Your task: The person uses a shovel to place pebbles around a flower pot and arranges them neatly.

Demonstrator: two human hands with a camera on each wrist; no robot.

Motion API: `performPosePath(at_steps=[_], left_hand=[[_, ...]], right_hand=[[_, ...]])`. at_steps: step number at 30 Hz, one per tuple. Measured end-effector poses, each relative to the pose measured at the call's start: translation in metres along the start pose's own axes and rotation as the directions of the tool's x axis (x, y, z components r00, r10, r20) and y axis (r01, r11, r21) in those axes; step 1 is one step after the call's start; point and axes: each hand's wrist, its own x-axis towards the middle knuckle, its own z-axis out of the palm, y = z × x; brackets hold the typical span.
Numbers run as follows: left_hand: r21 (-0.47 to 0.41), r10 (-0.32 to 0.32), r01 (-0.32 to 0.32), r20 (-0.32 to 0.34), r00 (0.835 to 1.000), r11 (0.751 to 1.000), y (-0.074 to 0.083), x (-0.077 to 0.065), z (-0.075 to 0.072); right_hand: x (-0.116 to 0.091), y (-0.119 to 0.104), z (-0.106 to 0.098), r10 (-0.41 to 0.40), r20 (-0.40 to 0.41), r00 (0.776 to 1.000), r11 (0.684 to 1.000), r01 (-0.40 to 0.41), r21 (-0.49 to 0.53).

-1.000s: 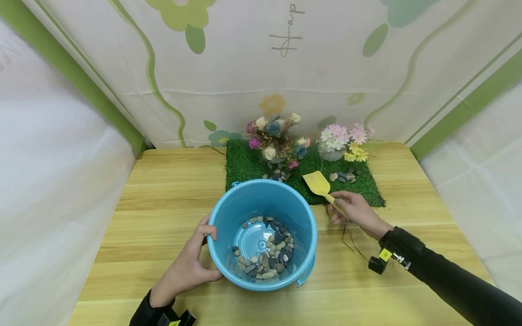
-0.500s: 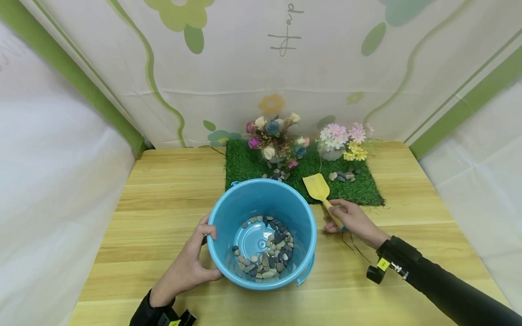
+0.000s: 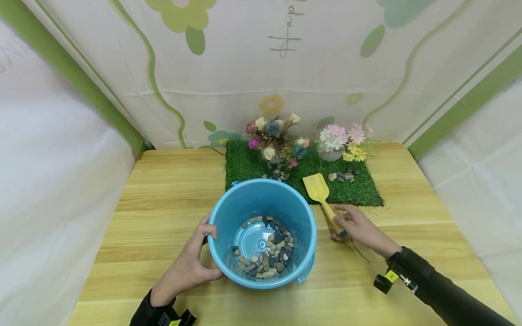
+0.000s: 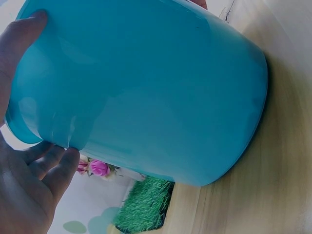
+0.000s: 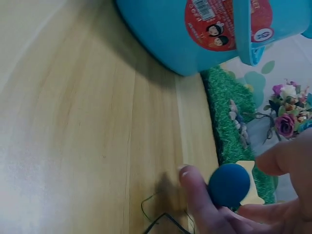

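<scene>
A blue bucket (image 3: 261, 192) stands on the table with several pebbles (image 3: 269, 262) on its inside bottom. My left hand (image 3: 191, 260) grips its left side, one finger curled over the rim; in the left wrist view, thumb and other fingers press its outer wall. A yellow shovel (image 3: 317, 187) lies with its blade on the green turf mat (image 3: 350, 192) and its handle toward me. My right hand (image 3: 363, 228) is loosened around that handle, fingers spread apart. The right wrist view shows the handle's blue end (image 5: 229, 185) between fingers that stand off it.
Two pots of artificial flowers stand on the mat: roses (image 3: 273, 136) and pink and yellow blossoms (image 3: 344, 140). Small pebble piles (image 3: 344, 175) lie before them. Dark loose strands (image 3: 356, 249) lie near my right hand. A patterned cloth (image 3: 244, 59) hangs behind the table.
The shovel has come down at the mat's front edge, its handle swinging slightly left. My right hand's grip on it has loosened. The left hand and bucket have stayed put.
</scene>
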Motion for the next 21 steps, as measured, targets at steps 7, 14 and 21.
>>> performPosePath(at_steps=[7, 14, 21], left_hand=[[-0.003, 0.000, 0.000, 0.006, 1.000, 1.000, 0.000, 0.000, 0.000], [-0.003, -0.009, 0.009, 0.007, 1.000, 1.000, 0.001, 0.000, 0.000], [-0.006, -0.005, 0.005, 0.006, 1.000, 1.000, 0.001, 0.000, -0.001]], right_hand=[[-0.018, 0.000, 0.003, 0.037, 0.074, 0.997, 0.999, -0.037, -0.006], [-0.034, 0.004, 0.003, 0.001, 0.123, 0.992, 0.996, -0.011, 0.084], [-0.042, 0.003, 0.000, 0.008, 0.146, 0.989, 0.989, -0.029, 0.143]])
